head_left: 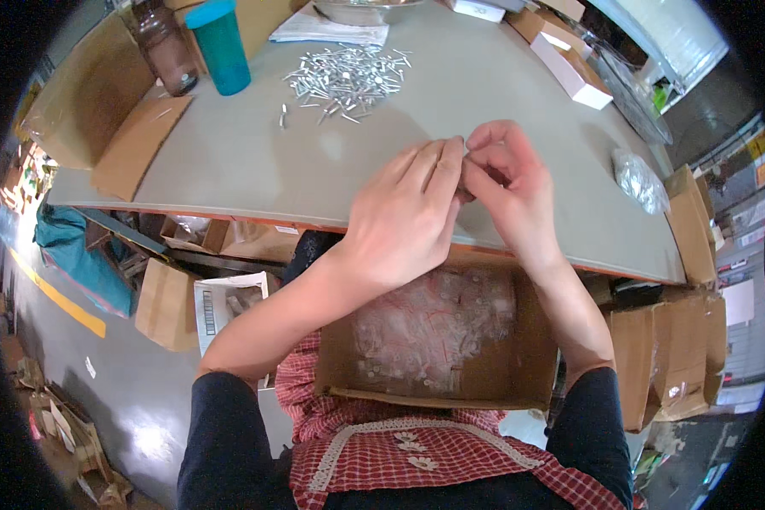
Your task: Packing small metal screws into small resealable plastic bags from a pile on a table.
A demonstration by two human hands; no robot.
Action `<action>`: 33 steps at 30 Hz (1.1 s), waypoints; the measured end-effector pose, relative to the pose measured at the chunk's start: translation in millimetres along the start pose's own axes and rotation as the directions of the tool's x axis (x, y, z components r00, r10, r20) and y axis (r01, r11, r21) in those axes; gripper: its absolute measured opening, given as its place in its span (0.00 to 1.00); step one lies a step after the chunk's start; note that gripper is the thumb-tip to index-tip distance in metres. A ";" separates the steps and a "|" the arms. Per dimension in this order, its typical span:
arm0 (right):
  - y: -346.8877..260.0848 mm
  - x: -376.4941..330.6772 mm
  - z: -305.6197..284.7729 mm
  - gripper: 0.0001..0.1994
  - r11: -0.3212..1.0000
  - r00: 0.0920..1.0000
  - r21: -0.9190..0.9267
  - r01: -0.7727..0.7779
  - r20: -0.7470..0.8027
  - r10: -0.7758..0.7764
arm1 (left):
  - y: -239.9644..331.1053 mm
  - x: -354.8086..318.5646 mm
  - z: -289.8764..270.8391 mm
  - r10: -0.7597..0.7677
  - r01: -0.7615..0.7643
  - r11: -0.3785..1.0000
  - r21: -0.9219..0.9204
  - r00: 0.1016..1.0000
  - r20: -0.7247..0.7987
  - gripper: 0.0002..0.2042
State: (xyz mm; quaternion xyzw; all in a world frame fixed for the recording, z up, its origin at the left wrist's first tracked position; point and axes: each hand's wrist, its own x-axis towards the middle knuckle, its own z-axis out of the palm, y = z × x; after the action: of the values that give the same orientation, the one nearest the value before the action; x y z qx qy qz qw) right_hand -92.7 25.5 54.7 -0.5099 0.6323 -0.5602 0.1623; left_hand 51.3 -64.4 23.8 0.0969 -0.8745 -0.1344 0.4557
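Observation:
My left hand (pixel 406 208) and my right hand (pixel 518 191) meet above the table's near edge, fingertips close together. Both are closed, with fingers curled and pinching. Whatever lies between them is hidden behind the fingers. Beyond the hands, a loose pile of small silvery metal pins with heads, like rivets or nails (pixel 348 81), is spread on the grey table (pixel 255 161). One pin (pixel 283 116) lies apart on the pile's left. Below my hands, an open cardboard box (pixel 531 340) at my lap holds many small clear plastic bags with red lines (pixel 433 327).
A teal cup (pixel 221 51), a brown bottle (pixel 166 51) and cardboard (pixel 85 102) stand at the far left. Paper (pixel 331 30) and a metal bowl (pixel 370 10) are at the back. To the right are a white carton (pixel 574 72) and a clear plastic bag (pixel 640 181). Cardboard boxes (pixel 667 357) flank me.

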 end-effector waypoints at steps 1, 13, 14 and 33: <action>0.8 11.0 7.2 0.11 1.000 1.000 0.013 0.009 0.027 -0.009 | -8.5 2.3 0.3 -0.022 0.023 1.000 0.013 0.999 -0.027 0.24; 93.4 168.3 39.1 0.11 0.624 0.905 -0.658 0.421 0.347 -0.245 | -101.1 0.6 -3.8 -0.496 0.482 0.851 -0.209 0.868 -0.017 0.15; 91.9 171.9 40.1 0.10 0.662 0.897 -0.623 0.417 0.400 -0.188 | -100.9 -0.5 -5.5 -0.493 0.479 0.849 -0.220 0.870 -0.007 0.15; 36.7 113.9 17.6 0.05 0.991 0.926 -0.130 -0.037 0.367 0.083 | -89.2 3.7 -15.2 -0.416 0.415 0.892 -0.180 0.909 0.033 0.17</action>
State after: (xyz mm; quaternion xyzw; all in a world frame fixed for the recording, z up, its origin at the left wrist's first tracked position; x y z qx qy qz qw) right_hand -144.7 -83.6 58.7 -0.5960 0.6380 -0.4092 0.2651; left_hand 65.9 -152.0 6.1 0.2397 -0.8162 -0.3080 0.4260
